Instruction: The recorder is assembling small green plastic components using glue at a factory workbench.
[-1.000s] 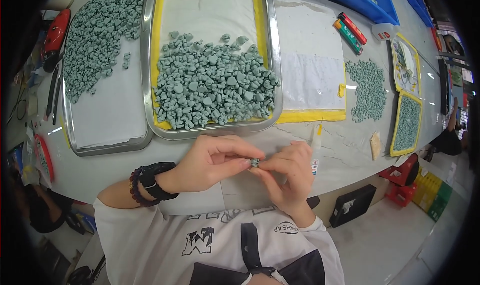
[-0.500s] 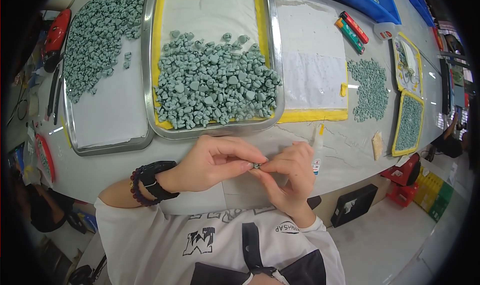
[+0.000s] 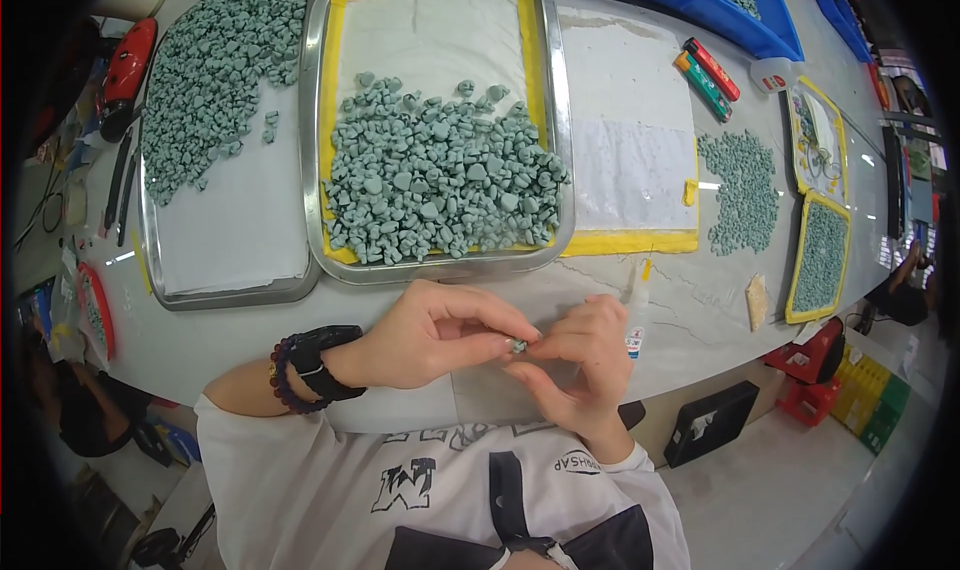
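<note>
Between the thumb and fingertips of my left hand is a small grey-green piece, mostly covered by the fingers. Close on its right is my right hand, its index fingertip at the piece and its thumb spread a little below. Nothing shows in the gap between that thumb and finger. Just beyond my hands stands a metal tray edged inside with yellow tape, and a heap of similar green pieces fills its near part. A small glue bottle with a yellow-banded nozzle lies right of my right hand.
At left, another tray bears more green pieces. A white board, two lighters, a loose patch of smaller green pieces and yellow-edged trays lie to the right. A blue bin stands behind.
My right thumb has parted from the index finger and moved off the small piece. My left fingers still pinch it. The whole view has shifted slightly.
</note>
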A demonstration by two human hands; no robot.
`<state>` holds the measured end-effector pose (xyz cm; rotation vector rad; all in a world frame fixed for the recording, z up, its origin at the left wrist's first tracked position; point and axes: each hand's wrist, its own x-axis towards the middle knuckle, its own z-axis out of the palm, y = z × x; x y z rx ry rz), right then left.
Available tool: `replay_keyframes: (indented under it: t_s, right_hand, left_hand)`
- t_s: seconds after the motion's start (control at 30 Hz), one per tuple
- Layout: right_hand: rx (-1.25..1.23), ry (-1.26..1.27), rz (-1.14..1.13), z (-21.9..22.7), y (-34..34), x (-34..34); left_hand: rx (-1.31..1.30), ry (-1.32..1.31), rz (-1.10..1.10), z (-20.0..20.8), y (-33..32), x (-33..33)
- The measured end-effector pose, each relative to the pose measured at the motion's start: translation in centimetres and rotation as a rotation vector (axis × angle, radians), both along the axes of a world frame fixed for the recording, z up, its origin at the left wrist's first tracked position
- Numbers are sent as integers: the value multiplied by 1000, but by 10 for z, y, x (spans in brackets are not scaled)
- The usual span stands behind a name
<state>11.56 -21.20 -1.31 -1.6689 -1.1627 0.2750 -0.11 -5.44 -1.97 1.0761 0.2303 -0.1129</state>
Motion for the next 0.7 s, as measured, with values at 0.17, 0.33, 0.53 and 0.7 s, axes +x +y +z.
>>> replay_keyframes:
  t_s: [0.17, 0.33, 0.53, 0.7]
  right_hand:
    - [-18, -105, -19, -1, -1, 1]
    - [-3, -100, -13, -2, 0, 0]
    - [-12, -112, -41, -3, 1, -2]
    - [-13, -118, -52, -4, 1, -1]
  left_hand:
    - [-77, 71, 36, 3, -1, 1]
    - [-16, 17, 52, 0, -1, 0]
    - [23, -36, 66, -3, -3, -2]
    - [16, -33, 88, 0, -3, 1]
